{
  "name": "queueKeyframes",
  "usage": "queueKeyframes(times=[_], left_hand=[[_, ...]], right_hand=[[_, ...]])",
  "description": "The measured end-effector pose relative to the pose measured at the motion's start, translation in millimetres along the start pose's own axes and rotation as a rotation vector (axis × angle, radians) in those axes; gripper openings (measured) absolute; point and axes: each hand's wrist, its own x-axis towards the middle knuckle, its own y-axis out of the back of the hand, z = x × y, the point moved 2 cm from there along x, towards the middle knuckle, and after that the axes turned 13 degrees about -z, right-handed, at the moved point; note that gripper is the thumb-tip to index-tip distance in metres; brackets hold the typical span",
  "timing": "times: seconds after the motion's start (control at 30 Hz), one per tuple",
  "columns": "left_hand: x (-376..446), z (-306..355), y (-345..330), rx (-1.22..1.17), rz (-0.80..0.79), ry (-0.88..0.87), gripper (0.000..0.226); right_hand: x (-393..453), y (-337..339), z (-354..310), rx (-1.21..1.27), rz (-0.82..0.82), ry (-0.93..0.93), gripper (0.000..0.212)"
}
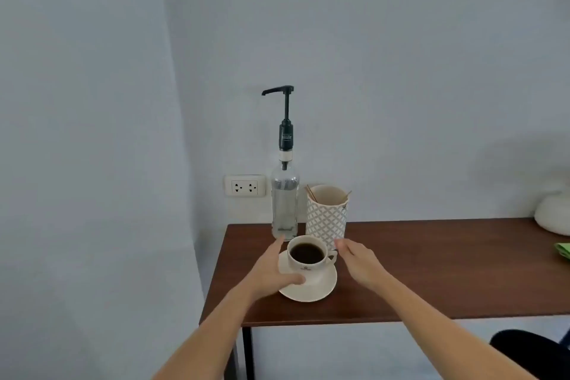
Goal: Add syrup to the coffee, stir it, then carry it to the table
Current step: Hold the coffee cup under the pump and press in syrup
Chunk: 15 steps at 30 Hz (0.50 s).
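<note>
A white cup of black coffee (308, 256) stands on a white saucer (320, 285) near the left end of a dark wooden table (431, 271). Behind it rises a clear syrup bottle (285, 203) with a black pump, its spout pointing left. My left hand (274, 271) grips the saucer's left rim, thumb on top and index finger stretched toward the bottle's base. My right hand (359, 262) hovers just right of the cup's handle, fingers apart, holding nothing. A patterned white holder (327, 216) with thin wooden stir sticks stands right of the bottle.
The wall runs directly behind the table, with a double power socket (245, 186) left of the bottle. A white rounded object (553, 216) and something green (563, 251) sit at the table's far right. A dark shape (524, 348) lies below the table's front edge.
</note>
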Motion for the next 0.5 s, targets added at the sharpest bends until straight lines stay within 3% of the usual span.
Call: queueKeyframes(times=[0.1, 0.27, 0.5], left_hand=[[13.7, -0.1, -18.1, -0.081, 0.108, -0.111, 0.075], [32.3, -4.7, -40.1, -0.163, 0.314, -0.138, 0.091], [35.6, 2.7, -39.8, -0.161, 0.489, -0.163, 0.083]], right_hand=[[16.5, -9.0, 7.2, 0.093, -0.02, 0.01, 0.039], [29.9, -8.5, 13.3, 0.062, -0.051, 0.121, 0.031], [47.6, 9.2, 13.5, 0.037, -0.188, 0.224, 0.043]])
